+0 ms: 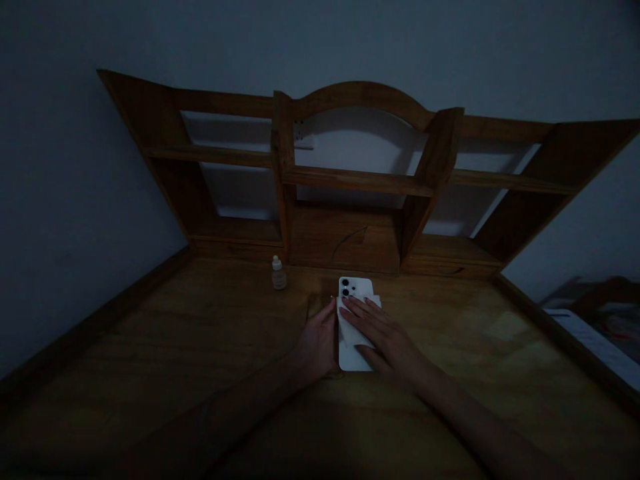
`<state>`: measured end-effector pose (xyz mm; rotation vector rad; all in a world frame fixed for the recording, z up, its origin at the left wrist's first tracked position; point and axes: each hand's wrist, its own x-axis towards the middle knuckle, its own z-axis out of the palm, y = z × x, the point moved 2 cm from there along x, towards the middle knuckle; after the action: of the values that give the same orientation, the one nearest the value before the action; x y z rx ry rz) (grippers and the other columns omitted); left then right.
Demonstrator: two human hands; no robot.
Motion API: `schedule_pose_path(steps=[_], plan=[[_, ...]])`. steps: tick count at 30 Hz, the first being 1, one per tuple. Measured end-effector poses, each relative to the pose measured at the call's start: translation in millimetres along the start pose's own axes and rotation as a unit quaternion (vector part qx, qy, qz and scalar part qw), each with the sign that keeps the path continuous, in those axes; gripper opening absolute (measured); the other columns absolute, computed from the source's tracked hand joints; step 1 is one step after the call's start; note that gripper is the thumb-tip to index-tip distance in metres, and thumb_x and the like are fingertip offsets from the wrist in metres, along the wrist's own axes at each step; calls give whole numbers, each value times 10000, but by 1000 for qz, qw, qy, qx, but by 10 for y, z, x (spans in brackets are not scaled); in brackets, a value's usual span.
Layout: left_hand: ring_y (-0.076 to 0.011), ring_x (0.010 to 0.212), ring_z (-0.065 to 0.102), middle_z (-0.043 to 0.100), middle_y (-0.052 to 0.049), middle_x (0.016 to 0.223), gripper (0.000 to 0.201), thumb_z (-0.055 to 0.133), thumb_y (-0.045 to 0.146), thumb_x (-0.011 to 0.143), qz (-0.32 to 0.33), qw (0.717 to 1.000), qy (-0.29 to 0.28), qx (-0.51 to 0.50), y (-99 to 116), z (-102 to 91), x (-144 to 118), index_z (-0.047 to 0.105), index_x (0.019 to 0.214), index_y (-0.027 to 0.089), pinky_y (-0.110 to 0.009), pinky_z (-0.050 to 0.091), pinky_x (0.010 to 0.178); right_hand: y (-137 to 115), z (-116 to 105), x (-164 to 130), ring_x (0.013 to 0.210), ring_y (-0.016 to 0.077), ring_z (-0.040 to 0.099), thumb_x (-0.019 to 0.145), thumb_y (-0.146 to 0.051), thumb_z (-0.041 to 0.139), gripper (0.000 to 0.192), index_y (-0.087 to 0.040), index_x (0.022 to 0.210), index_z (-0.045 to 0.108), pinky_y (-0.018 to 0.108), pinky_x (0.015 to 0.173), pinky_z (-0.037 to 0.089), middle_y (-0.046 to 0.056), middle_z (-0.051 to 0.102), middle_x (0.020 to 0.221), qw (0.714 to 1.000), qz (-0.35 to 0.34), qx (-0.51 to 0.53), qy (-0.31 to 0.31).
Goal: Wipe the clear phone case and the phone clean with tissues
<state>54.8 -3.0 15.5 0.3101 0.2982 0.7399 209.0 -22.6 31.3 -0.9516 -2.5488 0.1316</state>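
Head view, white phone (351,359), long axis pointing away, lenses (345,292) farthest

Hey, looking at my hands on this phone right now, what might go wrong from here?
The phone might slide across the wooden desk if your right hand pushes hard, with the left hand only at its side edge. Your right fingertips are close to the camera lenses, so a slip could smudge them. The small bottle stands beyond your left hand and might tip if bumped, especially in this dim light.
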Motion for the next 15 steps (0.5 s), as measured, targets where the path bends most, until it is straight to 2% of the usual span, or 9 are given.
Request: schedule_pose_path(steps=[5,12,15], plan=[[-271,1052,656,703,-139,1074,529,518,472,916,6,1000,9,-10,5,-56,13,578,1313,127,-384,431,975,-5,-7,2,1507,224,153,974,-243,441,632,-209,1557,200,515,1231,173,51,201,1629,1000,-8,3,-5],[-260,1048,650,702,-135,1067,470,457,392,947,23,998,55,-19,26,17,17,582,1292,98,-371,433,973,-5,-5,5,1508,221,146,964,-235,453,649,-202,1558,193,513,1230,171,56,205,1628,1000,-5,4,-13],[-263,1030,653,699,-142,1053,467,447,390,949,19,998,52,-21,24,24,22,588,1280,92,-374,443,956,-11,-12,4,1508,221,145,962,-228,449,651,-205,1558,190,518,1225,188,57,210,1627,1000,-5,3,-15]])
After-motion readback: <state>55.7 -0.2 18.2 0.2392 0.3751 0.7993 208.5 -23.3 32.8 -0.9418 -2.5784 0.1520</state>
